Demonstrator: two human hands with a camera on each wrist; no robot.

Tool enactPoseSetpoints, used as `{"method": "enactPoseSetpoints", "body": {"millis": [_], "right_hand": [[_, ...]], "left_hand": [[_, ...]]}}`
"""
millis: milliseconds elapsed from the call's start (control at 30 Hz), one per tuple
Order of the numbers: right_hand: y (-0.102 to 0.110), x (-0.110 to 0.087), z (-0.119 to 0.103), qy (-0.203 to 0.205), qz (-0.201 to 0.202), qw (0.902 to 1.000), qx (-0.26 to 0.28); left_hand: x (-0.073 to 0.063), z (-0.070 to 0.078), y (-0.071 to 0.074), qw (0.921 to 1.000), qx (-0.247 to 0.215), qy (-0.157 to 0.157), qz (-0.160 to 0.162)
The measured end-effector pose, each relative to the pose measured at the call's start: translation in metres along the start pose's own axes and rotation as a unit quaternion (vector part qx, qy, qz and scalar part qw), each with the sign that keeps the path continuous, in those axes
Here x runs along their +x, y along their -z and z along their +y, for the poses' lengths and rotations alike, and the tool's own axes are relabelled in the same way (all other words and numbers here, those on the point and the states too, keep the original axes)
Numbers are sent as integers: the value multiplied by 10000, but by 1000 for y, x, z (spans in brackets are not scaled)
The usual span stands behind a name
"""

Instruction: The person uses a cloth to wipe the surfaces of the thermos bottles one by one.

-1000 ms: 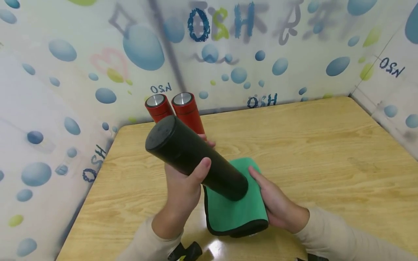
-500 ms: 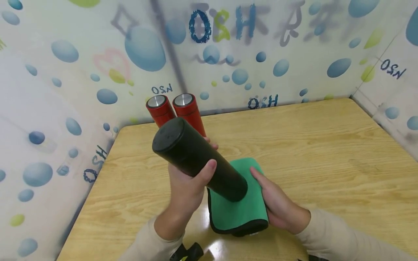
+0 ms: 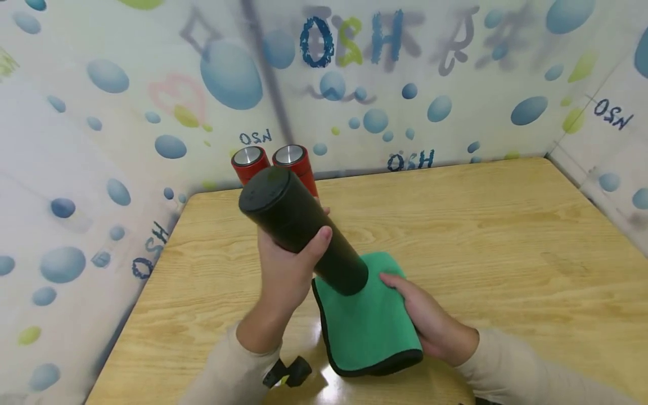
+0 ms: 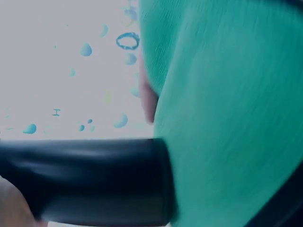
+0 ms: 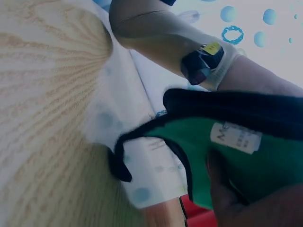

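Partly behind black cylinder point(image 3: 306, 224), red canisters point(image 3: 302, 166)

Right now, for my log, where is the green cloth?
In the head view, the right hand holds the green cloth, right of center, beside the black cylinder.

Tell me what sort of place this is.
Likely a corner of a room, perhaps set up for recording: a wood-grain table, walls with blue spots and letters, and a black device at the left sleeve.
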State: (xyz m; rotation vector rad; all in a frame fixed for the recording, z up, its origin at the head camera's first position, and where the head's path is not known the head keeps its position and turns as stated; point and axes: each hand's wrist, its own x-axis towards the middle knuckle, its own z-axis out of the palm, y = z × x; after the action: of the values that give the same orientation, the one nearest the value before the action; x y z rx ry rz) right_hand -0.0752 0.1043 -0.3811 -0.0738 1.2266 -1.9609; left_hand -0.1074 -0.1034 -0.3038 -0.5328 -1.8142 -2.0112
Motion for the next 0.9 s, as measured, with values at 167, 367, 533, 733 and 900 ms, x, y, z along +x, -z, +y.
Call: {"method": "enactPoseSetpoints", "body": {"millis": [167,367,533,733,900], "right_hand": [[8,-6,5,-334,-213,9992,-115],[14,-13,18,-531,-500,9969,-309],[17,-21,20,-716,-550,9953,-349],[22,-25,18,-870,-296,9951,-366],[26,-25,17,-906,-51,9952,-368]], "left_hand": [[24,-5,-14,9946,550,579,-658],[48,-28,-39,9838,858,788,-1361],[61,-55,-60,9746,1166,1236,-1457],[83,-85,-78,9722,1276,1346,-1426],[102,-102,-88,9735,1223,1335,-1400]]}}
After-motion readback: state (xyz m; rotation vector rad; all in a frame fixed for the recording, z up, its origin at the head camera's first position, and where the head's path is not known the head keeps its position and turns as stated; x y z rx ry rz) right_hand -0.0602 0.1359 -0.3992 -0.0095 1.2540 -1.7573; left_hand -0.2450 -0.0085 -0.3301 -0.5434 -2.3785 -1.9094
